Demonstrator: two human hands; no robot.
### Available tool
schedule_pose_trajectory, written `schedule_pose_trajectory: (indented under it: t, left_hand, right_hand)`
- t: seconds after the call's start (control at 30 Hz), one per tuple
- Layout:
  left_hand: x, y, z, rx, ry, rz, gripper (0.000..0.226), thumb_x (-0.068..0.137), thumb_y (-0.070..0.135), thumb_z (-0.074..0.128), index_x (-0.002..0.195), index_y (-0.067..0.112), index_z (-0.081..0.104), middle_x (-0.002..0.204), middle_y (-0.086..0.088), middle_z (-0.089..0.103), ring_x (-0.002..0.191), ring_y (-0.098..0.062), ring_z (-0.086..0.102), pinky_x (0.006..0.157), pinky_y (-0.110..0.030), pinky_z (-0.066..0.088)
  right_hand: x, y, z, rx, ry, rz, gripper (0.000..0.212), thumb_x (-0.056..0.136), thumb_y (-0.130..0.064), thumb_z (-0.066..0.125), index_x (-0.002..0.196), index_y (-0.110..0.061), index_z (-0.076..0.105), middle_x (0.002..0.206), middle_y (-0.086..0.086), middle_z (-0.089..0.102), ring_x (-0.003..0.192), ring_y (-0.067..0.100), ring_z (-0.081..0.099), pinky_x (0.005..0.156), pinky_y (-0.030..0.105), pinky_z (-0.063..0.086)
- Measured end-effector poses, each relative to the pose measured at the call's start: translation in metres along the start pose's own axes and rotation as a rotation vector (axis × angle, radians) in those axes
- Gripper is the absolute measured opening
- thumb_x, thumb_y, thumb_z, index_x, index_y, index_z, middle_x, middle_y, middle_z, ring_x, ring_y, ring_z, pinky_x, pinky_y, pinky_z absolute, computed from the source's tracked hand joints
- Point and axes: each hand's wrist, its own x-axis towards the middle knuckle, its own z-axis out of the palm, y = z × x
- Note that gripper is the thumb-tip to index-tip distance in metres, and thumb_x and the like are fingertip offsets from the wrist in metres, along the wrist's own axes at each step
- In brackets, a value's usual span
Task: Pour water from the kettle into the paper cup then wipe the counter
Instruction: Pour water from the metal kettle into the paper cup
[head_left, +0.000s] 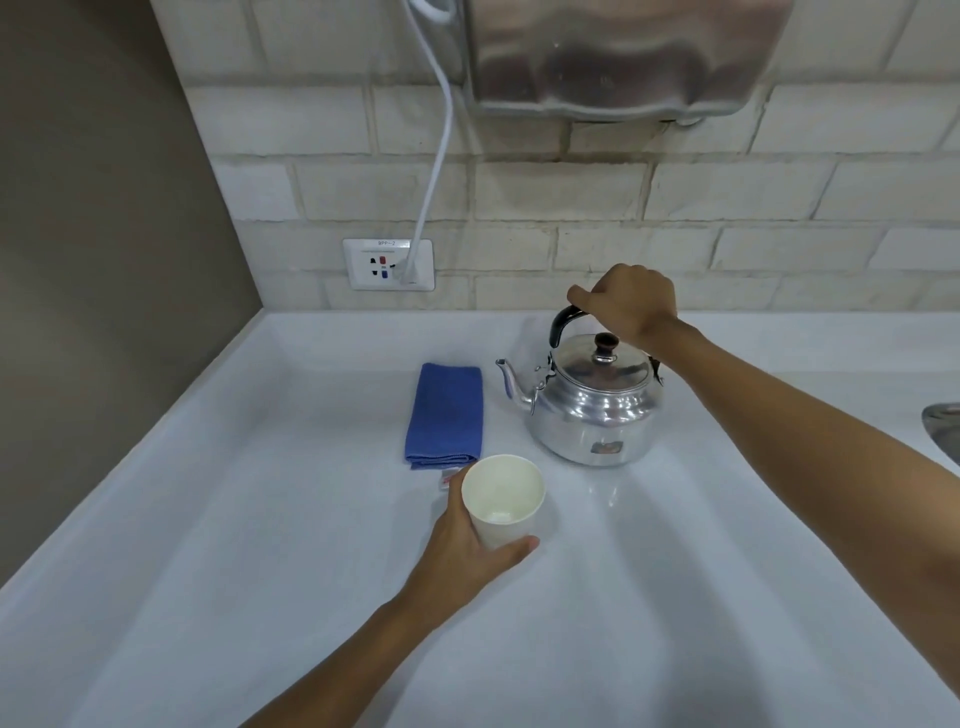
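A shiny metal kettle (595, 410) stands upright on the white counter (260, 519), its spout pointing left and its lid on. My right hand (631, 306) is closed around the kettle's black handle from above. A white paper cup (503, 499) sits in front of the kettle, nearer to me, and looks nearly empty. My left hand (462, 551) wraps around the cup's lower side. A folded blue cloth (445, 413) lies flat just left of the kettle and behind the cup.
A brick wall runs along the back with a power socket (388, 264) and a white cable (439, 150) plugged into it. A steel appliance (618, 52) hangs on the wall above the kettle. A metal sink edge (943, 428) shows at far right.
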Motion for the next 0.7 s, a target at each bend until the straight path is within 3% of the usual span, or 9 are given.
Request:
schedule_pose_trajectory:
  t: [0.07, 0.2, 0.4, 0.7]
  left_hand:
    - [-0.001, 0.000, 0.000, 0.007, 0.002, -0.002, 0.093, 0.062, 0.032, 0.082, 0.134, 0.024, 0.024, 0.133, 0.002, 0.042, 0.121, -0.014, 0.042, 0.101, -0.025, 0.040]
    - [-0.001, -0.001, 0.000, 0.045, 0.015, -0.007, 0.095, 0.061, 0.036, 0.082, 0.135, 0.023, 0.024, 0.134, 0.001, 0.043, 0.122, -0.016, 0.043, 0.105, -0.036, 0.040]
    - [0.000, -0.004, 0.000, 0.045, 0.020, -0.008, 0.091, 0.057, 0.048, 0.080, 0.129, 0.030, 0.028, 0.127, 0.007, 0.047, 0.117, -0.013, 0.047, 0.101, -0.034, 0.043]
    - [0.000, -0.005, 0.000, 0.048, 0.023, -0.011, 0.090, 0.059, 0.044, 0.081, 0.130, 0.029, 0.029, 0.125, 0.005, 0.051, 0.114, -0.013, 0.051, 0.096, -0.031, 0.046]
  right_hand:
    - [-0.004, -0.002, -0.009, -0.012, 0.000, -0.023, 0.054, 0.077, -0.039, 0.052, 0.040, -0.016, 0.021, 0.037, -0.002, 0.022, 0.039, 0.017, 0.022, 0.045, 0.027, 0.021]
    - [-0.015, -0.008, -0.026, -0.067, 0.005, -0.102, 0.056, 0.077, -0.041, 0.053, 0.039, -0.017, 0.020, 0.036, -0.003, 0.021, 0.038, 0.016, 0.021, 0.044, 0.027, 0.020]
    - [-0.033, -0.021, -0.049, -0.162, -0.021, -0.212, 0.056, 0.075, -0.042, 0.054, 0.037, -0.018, 0.019, 0.037, -0.003, 0.019, 0.040, 0.016, 0.020, 0.045, 0.027, 0.019]
    - [-0.060, -0.039, -0.074, -0.294, -0.012, -0.365, 0.058, 0.078, -0.045, 0.053, 0.038, -0.016, 0.022, 0.037, -0.001, 0.021, 0.041, 0.017, 0.024, 0.046, 0.026, 0.018]
